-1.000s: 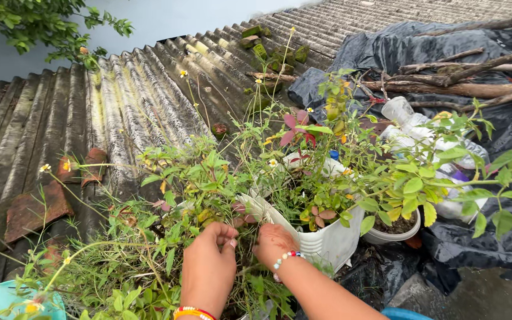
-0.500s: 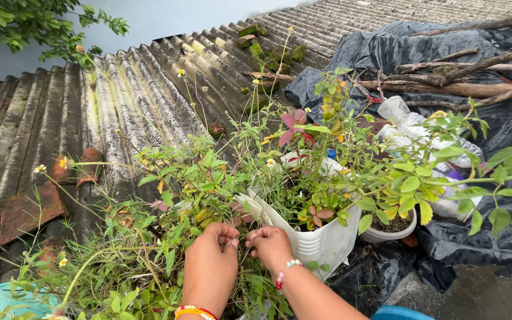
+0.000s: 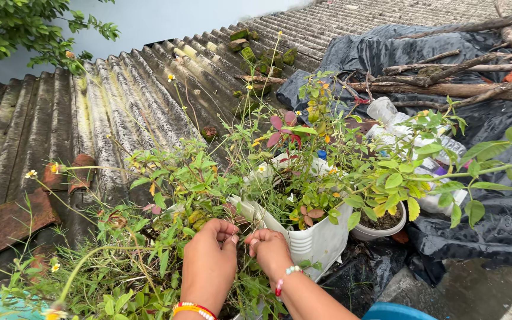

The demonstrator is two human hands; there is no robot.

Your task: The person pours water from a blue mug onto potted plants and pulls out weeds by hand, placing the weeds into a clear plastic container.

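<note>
Both hands, left hand [image 3: 210, 261] and right hand [image 3: 269, 252], pinch thin weed stems [image 3: 241, 249] (fingers nearly closed); hard tugging could tip the white pot [image 3: 318, 240] at three o'clock.

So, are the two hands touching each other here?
Apart. The head view shows a narrow gap with green stems between the left hand and right hand fingertips.

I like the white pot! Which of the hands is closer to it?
Right. The right hand is right beside the white pot, near its lower wall. The left hand is farther off, among the weeds.
</note>
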